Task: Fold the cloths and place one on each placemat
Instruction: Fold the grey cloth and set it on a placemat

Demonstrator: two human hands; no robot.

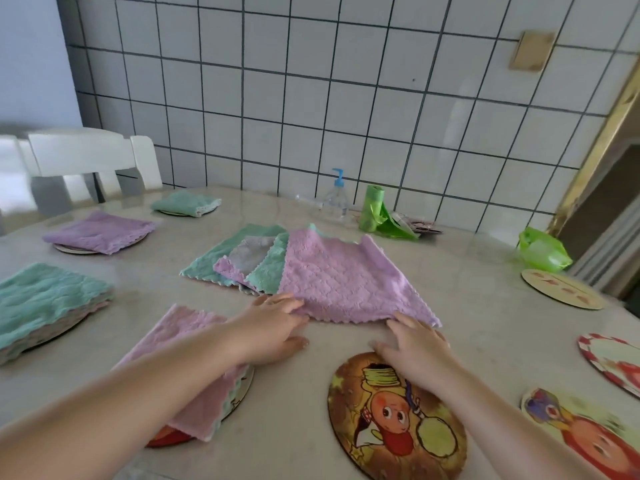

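A purple cloth [343, 278] lies spread on top of a loose pile of green and purple cloths [242, 259] at the table's middle. My left hand [273, 323] pinches its near left corner. My right hand [415, 344] holds its near right edge, fingers under the hem. Folded cloths lie on round placemats: a purple one [187, 358] under my left forearm, a green one [45, 299] at the left, a purple one [100, 230] and a green one [187, 202] farther back. Bare cartoon placemats lie below my right hand [391, 427] and at the right [561, 289], [609, 358], [581, 431].
A clear pump bottle [336, 199], a roll of green bags [372, 209] and a loose green bag [542, 249] stand near the tiled wall. A white chair [90, 157] is at the far left. A door frame [602, 140] is at the right.
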